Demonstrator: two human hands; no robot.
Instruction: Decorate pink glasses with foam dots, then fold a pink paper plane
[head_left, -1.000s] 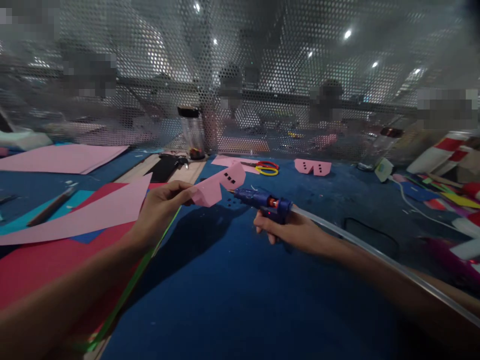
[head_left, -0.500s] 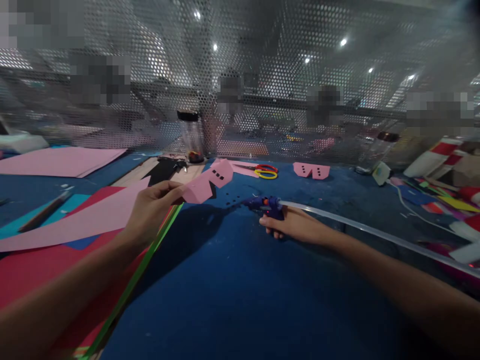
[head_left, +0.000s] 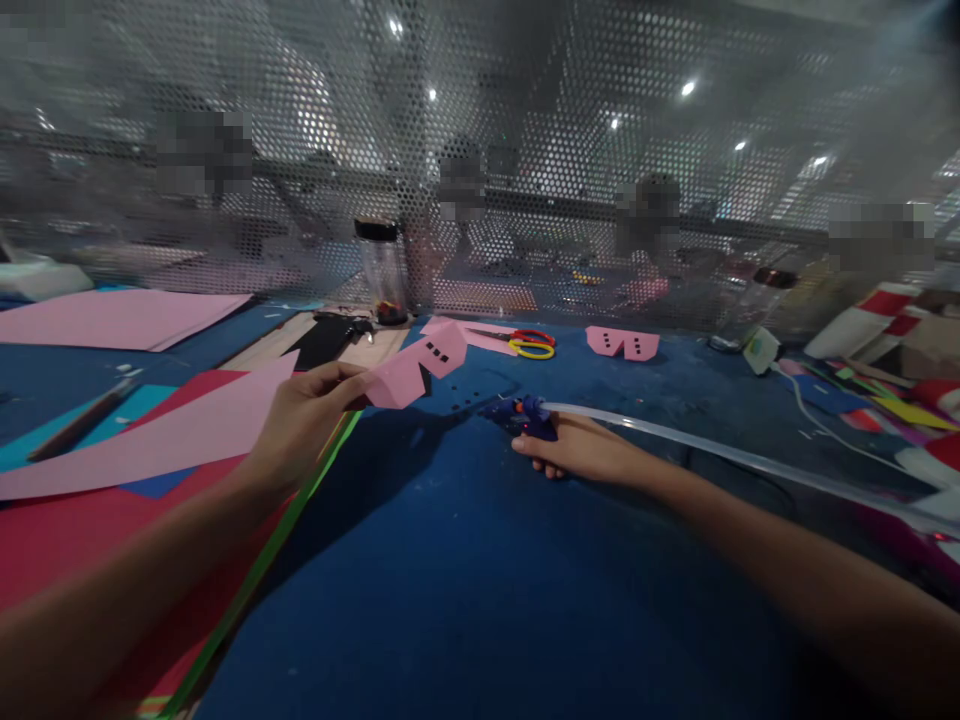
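- Two bare hands are full: the left hand (head_left: 306, 412) lightly pinches one end of a notched pink paper piece with black squares (head_left: 405, 378), held above the blue tabletop (head_left: 420, 590); so loose a grip could let it flex or twist.
- The right hand (head_left: 577, 445) wraps a dark-blue plastic glue gun (head_left: 538, 427); its nozzle, near loose tiny black squares (head_left: 454, 406), could smear them.
- The long translucent glue stick (head_left: 630, 422) (running back over the forearm) could snag, spoiling the aim.

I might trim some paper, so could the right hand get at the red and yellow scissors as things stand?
Probably not right away: the right hand is closed around the blue glue gun, which it would likely need to put down. Nothing seems to cover the scissors themselves.
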